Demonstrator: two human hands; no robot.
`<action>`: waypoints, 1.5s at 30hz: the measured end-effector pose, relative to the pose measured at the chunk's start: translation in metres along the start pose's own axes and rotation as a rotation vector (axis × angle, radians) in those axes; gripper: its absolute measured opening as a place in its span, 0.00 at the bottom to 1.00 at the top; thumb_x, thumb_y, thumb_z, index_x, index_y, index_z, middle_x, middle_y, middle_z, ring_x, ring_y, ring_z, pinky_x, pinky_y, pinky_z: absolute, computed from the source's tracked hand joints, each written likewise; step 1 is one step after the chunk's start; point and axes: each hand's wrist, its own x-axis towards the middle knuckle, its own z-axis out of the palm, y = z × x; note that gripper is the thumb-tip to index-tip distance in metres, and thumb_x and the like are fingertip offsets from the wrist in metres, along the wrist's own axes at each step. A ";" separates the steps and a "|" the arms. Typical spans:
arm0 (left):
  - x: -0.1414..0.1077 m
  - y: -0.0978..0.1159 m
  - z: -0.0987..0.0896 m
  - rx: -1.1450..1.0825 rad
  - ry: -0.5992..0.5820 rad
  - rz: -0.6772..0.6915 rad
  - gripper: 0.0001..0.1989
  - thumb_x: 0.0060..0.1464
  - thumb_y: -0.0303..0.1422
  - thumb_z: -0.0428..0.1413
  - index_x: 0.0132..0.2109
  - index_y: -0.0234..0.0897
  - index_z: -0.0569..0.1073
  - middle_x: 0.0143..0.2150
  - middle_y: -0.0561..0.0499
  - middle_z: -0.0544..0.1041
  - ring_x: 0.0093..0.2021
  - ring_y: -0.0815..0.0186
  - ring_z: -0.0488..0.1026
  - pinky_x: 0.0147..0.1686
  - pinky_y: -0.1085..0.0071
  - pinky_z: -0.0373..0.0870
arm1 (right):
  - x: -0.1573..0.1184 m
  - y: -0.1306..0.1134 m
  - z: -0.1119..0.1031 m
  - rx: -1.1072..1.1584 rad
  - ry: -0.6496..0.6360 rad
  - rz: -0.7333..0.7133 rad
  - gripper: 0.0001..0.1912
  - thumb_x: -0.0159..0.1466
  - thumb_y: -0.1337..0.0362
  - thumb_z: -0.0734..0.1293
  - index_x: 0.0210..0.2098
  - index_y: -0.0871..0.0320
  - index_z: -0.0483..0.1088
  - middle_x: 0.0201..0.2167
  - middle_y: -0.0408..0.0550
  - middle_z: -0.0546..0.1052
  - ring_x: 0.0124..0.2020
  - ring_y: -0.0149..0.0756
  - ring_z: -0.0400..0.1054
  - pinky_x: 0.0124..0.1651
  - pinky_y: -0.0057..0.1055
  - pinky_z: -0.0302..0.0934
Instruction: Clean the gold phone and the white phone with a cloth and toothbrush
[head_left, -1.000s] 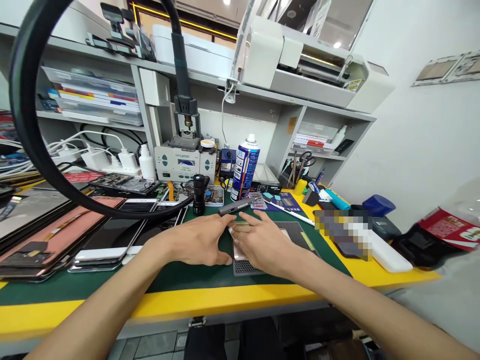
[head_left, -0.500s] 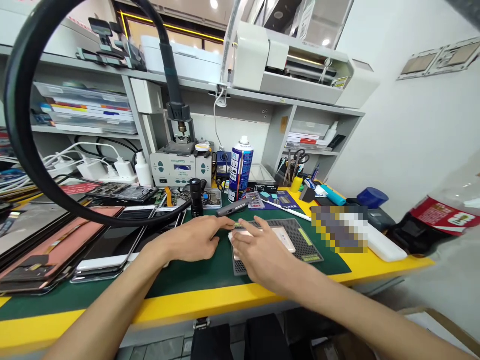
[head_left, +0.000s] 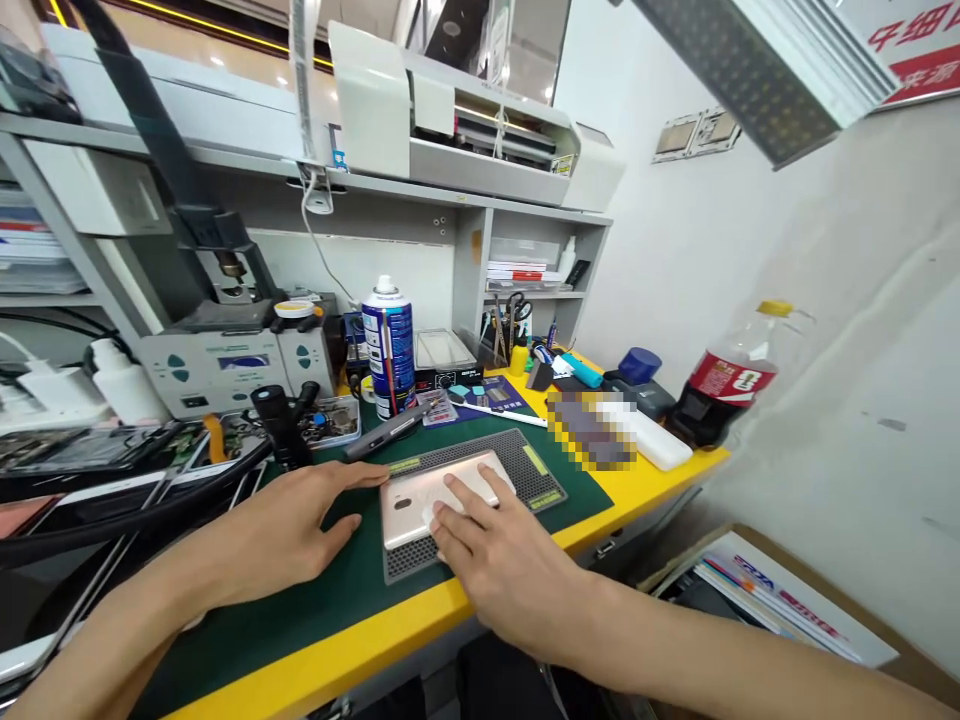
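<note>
A pale gold phone back (head_left: 411, 500) lies flat on a dark perforated pad (head_left: 529, 462) on the green mat (head_left: 300, 622). My right hand (head_left: 499, 560) rests over its right part, fingers spread, pressing a white wipe (head_left: 433, 512) against the surface. The wipe is mostly hidden under the fingers. At the phone's left edge, the fingertips of my left hand (head_left: 307, 515) touch the corner, with the thumb held apart and nothing in the hand.
Behind the pad lie a grey pen-like tool (head_left: 390, 430) and a white brush (head_left: 499, 412), near a blue spray can (head_left: 388, 350). A black flashlight (head_left: 277, 425) stands at left. A cola bottle (head_left: 731, 375) stands at the far right.
The view has turned to the right. My right hand has moved toward the phone's right and lower part with the wipe, uncovering its left part. My left hand remains by the left edge.
</note>
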 end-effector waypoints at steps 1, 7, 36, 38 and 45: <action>0.001 -0.001 0.002 0.002 0.018 -0.006 0.27 0.56 0.40 0.51 0.62 0.45 0.70 0.63 0.52 0.72 0.62 0.52 0.68 0.60 0.59 0.66 | -0.008 0.006 0.002 0.006 -0.003 0.024 0.22 0.68 0.69 0.59 0.59 0.72 0.68 0.60 0.64 0.70 0.66 0.60 0.56 0.65 0.64 0.47; 0.001 -0.002 0.002 -0.021 0.033 -0.013 0.26 0.57 0.42 0.50 0.62 0.46 0.70 0.62 0.50 0.72 0.60 0.49 0.70 0.58 0.57 0.69 | -0.052 0.039 0.009 0.069 -0.059 0.171 0.22 0.66 0.71 0.61 0.59 0.65 0.68 0.61 0.58 0.70 0.68 0.56 0.53 0.67 0.63 0.44; 0.006 0.000 0.002 -0.031 0.046 -0.032 0.32 0.52 0.53 0.54 0.61 0.47 0.71 0.61 0.48 0.74 0.60 0.46 0.70 0.59 0.49 0.67 | -0.022 0.259 0.027 1.218 0.118 1.475 0.18 0.68 0.59 0.66 0.55 0.61 0.67 0.53 0.54 0.72 0.48 0.42 0.71 0.49 0.44 0.69; 0.008 -0.005 0.005 -0.044 0.052 -0.030 0.32 0.50 0.54 0.55 0.60 0.49 0.72 0.60 0.50 0.74 0.60 0.45 0.70 0.59 0.49 0.68 | -0.011 0.267 0.031 1.178 0.074 1.471 0.18 0.69 0.59 0.66 0.55 0.60 0.67 0.53 0.53 0.72 0.48 0.42 0.71 0.49 0.44 0.69; 0.008 -0.010 0.006 0.002 0.010 -0.051 0.33 0.50 0.52 0.55 0.62 0.48 0.70 0.62 0.48 0.73 0.62 0.46 0.68 0.61 0.49 0.65 | 0.007 0.275 0.049 0.880 -0.030 1.414 0.17 0.69 0.59 0.66 0.54 0.60 0.69 0.53 0.53 0.72 0.48 0.42 0.71 0.49 0.43 0.69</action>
